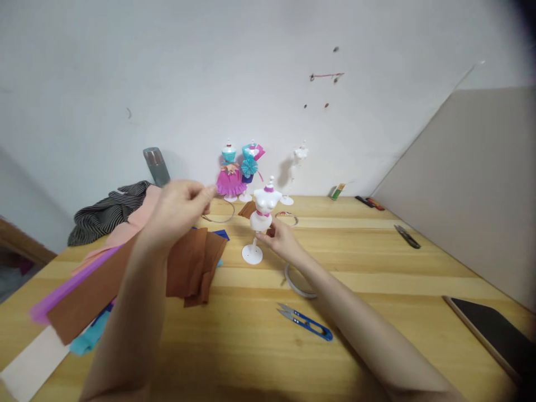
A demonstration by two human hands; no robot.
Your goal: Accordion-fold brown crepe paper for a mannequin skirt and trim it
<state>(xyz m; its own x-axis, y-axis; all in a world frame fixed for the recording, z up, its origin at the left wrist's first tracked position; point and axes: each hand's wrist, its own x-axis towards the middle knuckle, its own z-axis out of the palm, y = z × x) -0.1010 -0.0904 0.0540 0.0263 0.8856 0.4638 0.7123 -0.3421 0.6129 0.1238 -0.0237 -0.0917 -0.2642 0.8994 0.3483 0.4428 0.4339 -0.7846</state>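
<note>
Lettering: none legible on any item.
1. Small packet (pixel 338 191), green, yellow and white, at the rear of the worktop (pixel 251 357): any print too small to read.
2. Bottle (pixel 154 164), grey-green with brownish cap, by the wall (pixel 201 67): no readable label.
3. Thread snips (pixel 309 325), blue: any maker's mark indistinct.
4. Red-and-black tool (pixel 374 204), rear right: any wording too small to read.

Left forearm (pixel 140 312) rises steeply from the near side, the left grip (pixel 182 209) raised with thumb and forefinger pinched together. Right forearm (pixel 360 318) slants far and leftward; the right grip (pixel 282 241) is lower, fingers curled.
</note>
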